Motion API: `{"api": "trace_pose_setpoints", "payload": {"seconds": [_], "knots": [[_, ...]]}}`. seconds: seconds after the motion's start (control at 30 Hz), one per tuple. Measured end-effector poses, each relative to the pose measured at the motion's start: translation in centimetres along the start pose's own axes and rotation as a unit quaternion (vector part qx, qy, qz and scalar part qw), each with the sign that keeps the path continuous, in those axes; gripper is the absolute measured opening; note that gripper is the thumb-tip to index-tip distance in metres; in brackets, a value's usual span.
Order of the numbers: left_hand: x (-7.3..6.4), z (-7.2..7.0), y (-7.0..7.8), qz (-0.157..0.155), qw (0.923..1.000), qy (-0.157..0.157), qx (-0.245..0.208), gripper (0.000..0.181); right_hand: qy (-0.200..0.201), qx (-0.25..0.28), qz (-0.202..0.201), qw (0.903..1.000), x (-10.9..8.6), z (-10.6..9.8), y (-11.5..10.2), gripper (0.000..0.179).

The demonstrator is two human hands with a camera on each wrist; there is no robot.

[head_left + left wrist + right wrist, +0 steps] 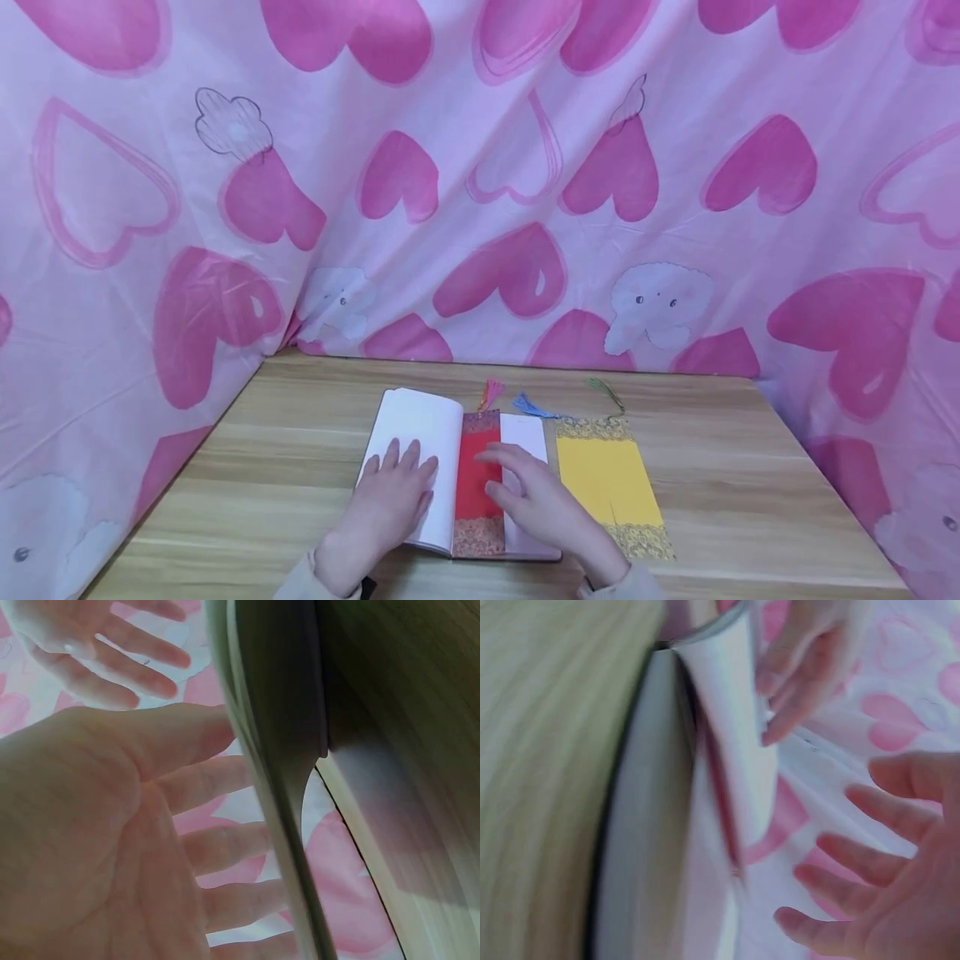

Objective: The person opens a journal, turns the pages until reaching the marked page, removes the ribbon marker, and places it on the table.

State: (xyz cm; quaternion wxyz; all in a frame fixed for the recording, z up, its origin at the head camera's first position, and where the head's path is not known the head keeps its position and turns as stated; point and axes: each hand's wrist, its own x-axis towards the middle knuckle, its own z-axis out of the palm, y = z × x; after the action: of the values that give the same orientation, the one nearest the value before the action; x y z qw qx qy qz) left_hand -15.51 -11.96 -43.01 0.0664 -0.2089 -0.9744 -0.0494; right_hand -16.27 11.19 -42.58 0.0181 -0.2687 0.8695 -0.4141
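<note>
An open notebook (420, 417) lies on the table with its blank left page raised in a curve. My left hand (386, 504) rests on that page, fingers straight and spread; in the left wrist view its fingertips (225, 840) meet the page. Along the fold, on the right page, lies a red bookmark (476, 483) with patterned ends and a pink tassel (492, 392). Over the bookmark's right edge hovers my right hand (536, 496), its fingers loosely spread. The right wrist view shows this hand (885, 862) holding nothing, apart from the notebook.
Right of the notebook lies yellow bookmark card (603, 479) with lacy gold ends; I cannot tell whether it is one piece or two. A blue tassel (532, 406) and a green tassel (607, 392) extend above it. Heart-printed pink cloth (495, 275) surrounds the wooden table (247, 500).
</note>
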Motion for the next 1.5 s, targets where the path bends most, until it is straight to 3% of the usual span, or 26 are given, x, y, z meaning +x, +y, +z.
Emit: {"api": "trace_pose_setpoints", "payload": {"seconds": [0.1, 0.23, 0.37, 0.5, 0.6, 0.7, 1.0, 1.3, 1.43, 1.5], "knots": [[0.0, -0.2, -0.1, 0.001, 1.0, -0.003, 0.0, 0.037, 0.027, 0.025, 0.023, 0.999, 0.6, 0.5, 0.6, 0.034], [-0.1, -0.5, -0.1, 0.002, 0.9998, -0.018, -0.009, 0.039, 0.071, 0.083, 0.105, 0.9884, 1.6, 1.4, 1.0, 0.047], [0.0, -0.7, -0.1, -0.004, 0.9992, -0.037, -0.017, 0.041, 0.126, 0.146, 0.197, 0.9611, 2.7, 2.0, 1.1, 0.058], [0.0, -0.9, -0.1, -0.01, 0.9985, -0.05, -0.018, 0.042, 0.163, 0.207, 0.258, 0.9297, 3.5, 2.3, 1.0, 0.064], [-0.1, -0.9, -0.1, -0.013, 0.9983, -0.055, -0.018, 0.042, 0.162, 0.252, 0.296, 0.9069, 3.9, 2.5, 1.1, 0.067], [-0.1, -0.9, -0.2, -0.012, 0.9983, -0.054, -0.02, 0.042, 0.139, 0.28, 0.318, 0.8952, 4.0, 2.8, 1.5, 0.067], [0.0, -0.8, -0.3, -0.01, 0.9982, -0.053, -0.027, 0.042, 0.102, 0.287, 0.321, 0.8965, 4.0, 2.8, 2.3, 0.03], [-0.1, -0.8, -0.3, 0.0, 0.9988, -0.047, -0.016, 0.04, 0.091, 0.318, 0.308, 0.8922, 3.6, 0.6, 2.1, 0.029], [-0.1, -1.0, -0.3, 0.005, 0.9988, -0.045, -0.019, 0.039, 0.103, 0.332, 0.304, 0.8871, 3.7, -1.5, 1.8, 0.029], [0.0, -1.0, -0.4, 0.006, 0.9988, -0.044, -0.022, 0.038, 0.108, 0.329, 0.298, 0.8893, 3.7, -2.9, 1.6, 0.029]]}}
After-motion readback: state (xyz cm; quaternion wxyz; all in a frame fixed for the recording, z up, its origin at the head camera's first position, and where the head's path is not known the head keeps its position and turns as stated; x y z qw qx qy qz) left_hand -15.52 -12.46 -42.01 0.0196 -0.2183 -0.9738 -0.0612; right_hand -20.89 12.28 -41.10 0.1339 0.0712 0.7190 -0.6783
